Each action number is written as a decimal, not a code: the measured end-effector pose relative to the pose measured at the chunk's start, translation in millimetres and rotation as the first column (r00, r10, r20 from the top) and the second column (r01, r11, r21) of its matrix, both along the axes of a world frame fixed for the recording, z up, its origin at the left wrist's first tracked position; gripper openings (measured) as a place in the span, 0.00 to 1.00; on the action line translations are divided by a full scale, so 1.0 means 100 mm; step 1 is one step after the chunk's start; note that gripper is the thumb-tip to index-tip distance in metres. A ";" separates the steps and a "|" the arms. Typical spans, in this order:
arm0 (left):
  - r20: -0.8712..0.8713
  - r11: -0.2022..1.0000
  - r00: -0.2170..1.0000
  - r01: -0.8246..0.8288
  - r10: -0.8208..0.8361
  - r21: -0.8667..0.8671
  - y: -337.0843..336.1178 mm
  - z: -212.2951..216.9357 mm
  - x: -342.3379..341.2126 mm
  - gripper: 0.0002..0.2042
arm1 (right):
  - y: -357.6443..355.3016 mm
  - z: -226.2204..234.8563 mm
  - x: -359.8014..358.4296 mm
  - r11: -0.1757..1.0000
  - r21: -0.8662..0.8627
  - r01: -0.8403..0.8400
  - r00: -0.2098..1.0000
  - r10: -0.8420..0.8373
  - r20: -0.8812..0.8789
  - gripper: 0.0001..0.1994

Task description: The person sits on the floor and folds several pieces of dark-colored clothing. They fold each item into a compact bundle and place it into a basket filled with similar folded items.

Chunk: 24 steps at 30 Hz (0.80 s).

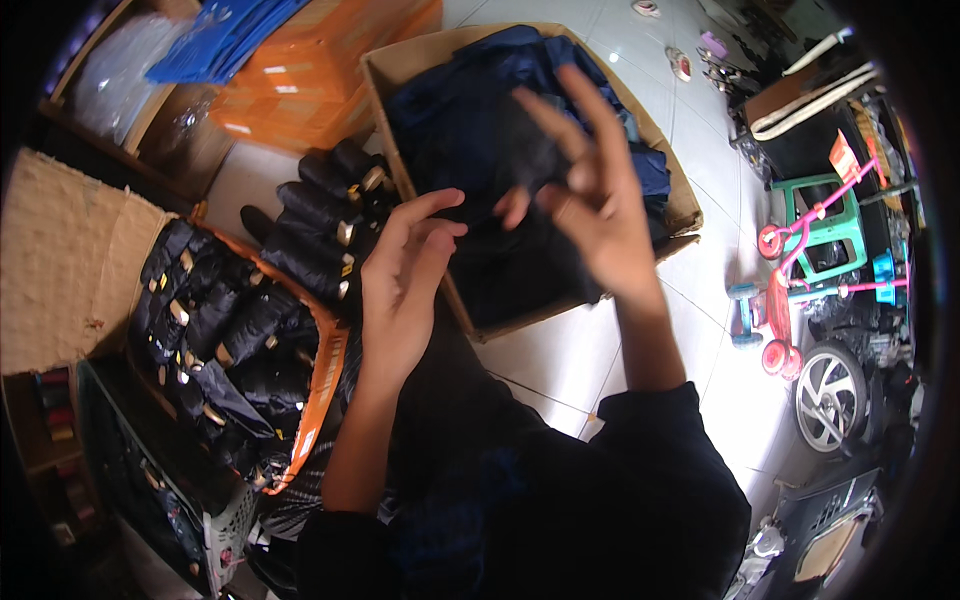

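Note:
My left hand (405, 260) is raised at the near left edge of an open cardboard box (685, 205). Its thumb and fingers are curved and apart, with nothing visible between them. Over the box, my right hand (605, 190) has its fingers spread and is partly smeared by motion. A blurred dark patch beside its fingers cannot be told apart from the cloth behind. Dark blue and black fabric (450, 105) fills the box. Left of the box, several black rolled bundles (310, 235) with pale ends lie in a row.
An orange-edged container (325, 385) full of similar black bundles stands at left, beside a cardboard flap (80, 260) and a dark crate (150, 470). Orange packages (290, 80) lie beyond. A pink scooter (785, 290), green stool (850, 235) and wheel (830, 395) stand at right on white tiles.

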<state>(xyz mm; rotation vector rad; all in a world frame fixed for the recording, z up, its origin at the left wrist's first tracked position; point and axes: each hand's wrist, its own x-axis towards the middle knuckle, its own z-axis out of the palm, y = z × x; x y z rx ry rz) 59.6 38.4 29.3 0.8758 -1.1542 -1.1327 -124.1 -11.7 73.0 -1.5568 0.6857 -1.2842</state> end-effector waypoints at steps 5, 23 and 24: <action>-0.084 0.978 0.995 -0.038 0.057 0.207 0.45 0.02 0.46 0.10 | 0.47 -0.29 0.73 0.977 0.000 -0.214 0.952 0.208 -0.223 0.42; 0.014 0.764 0.849 -0.482 0.528 0.428 2.23 -0.91 2.05 0.10 | 1.28 -1.14 2.16 0.810 0.134 -0.570 0.670 0.554 -0.494 0.12; 0.241 0.703 0.829 -0.556 0.504 0.444 2.38 -1.01 2.12 0.05 | 1.36 -1.14 2.21 0.811 0.069 -0.581 0.693 0.537 -0.481 0.12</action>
